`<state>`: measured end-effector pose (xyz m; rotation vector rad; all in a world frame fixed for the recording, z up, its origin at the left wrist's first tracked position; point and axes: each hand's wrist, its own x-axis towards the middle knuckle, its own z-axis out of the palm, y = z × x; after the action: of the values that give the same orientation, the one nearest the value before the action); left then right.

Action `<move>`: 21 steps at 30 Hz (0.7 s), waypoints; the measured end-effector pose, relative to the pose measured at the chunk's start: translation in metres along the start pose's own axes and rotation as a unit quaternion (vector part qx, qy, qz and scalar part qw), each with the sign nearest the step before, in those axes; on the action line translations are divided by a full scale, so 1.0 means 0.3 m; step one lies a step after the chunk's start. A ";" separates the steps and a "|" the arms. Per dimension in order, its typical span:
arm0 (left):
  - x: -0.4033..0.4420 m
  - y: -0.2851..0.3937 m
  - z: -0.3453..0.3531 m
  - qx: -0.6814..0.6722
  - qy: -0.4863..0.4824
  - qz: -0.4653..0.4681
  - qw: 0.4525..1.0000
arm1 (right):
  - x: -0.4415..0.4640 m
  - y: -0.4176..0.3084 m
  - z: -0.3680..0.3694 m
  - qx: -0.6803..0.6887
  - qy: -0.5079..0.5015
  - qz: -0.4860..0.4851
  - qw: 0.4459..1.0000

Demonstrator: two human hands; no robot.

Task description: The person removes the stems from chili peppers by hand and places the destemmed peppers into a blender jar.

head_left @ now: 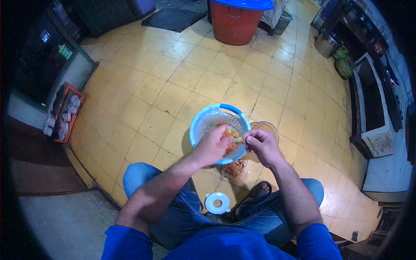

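Above the blue-rimmed basket, my left hand is closed round several small green and orange chillies. My right hand is just right of it, fingers pinched near the end of a green chilli; whether it grips anything is too small to tell. More orange and red pieces lie inside the basket, which has a clear plastic lining. Below the basket's rim, a clear plastic bag of red and orange pieces rests on the floor. A clear bowl stands behind my right hand, partly hidden.
A white ring-shaped lid lies between my feet on the tiled floor. Farther off stand a red bin with a blue lid, an orange shoe rack at left, and green gas cylinders beside a metal pot at right.
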<state>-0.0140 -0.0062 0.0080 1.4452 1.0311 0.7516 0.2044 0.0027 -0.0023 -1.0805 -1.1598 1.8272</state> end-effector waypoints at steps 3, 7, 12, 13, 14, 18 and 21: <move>0.013 -0.013 -0.001 -0.029 0.077 -0.047 0.996 | 0.011 -0.003 0.052 -0.047 0.057 -0.016 0.997; 0.014 -0.017 0.049 -0.148 0.069 -0.104 0.981 | 0.015 0.022 0.081 -0.138 0.061 -0.154 0.977; 0.006 -0.028 0.095 -0.256 0.025 -0.130 0.958 | -0.012 -0.042 0.019 -0.169 0.151 -0.107 0.968; 0.007 -0.026 0.092 -0.329 0.028 -0.149 0.932 | -0.014 -0.068 -0.006 -0.168 0.151 -0.105 0.969; 0.008 -0.024 0.087 -0.400 0.032 -0.167 0.901 | -0.016 -0.092 -0.039 -0.197 0.188 -0.132 0.953; 0.010 -0.025 0.078 -0.461 0.032 -0.159 0.873 | -0.057 -0.143 -0.060 -0.435 0.256 -0.246 0.827; 0.005 -0.036 0.097 -0.500 0.020 -0.124 0.857 | -0.085 -0.109 0.032 -0.382 0.119 -0.175 0.899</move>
<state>0.0108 -0.0175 -0.0069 0.3852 0.6453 0.9243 0.2101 -0.0114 0.0376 -1.3469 -1.8384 0.9197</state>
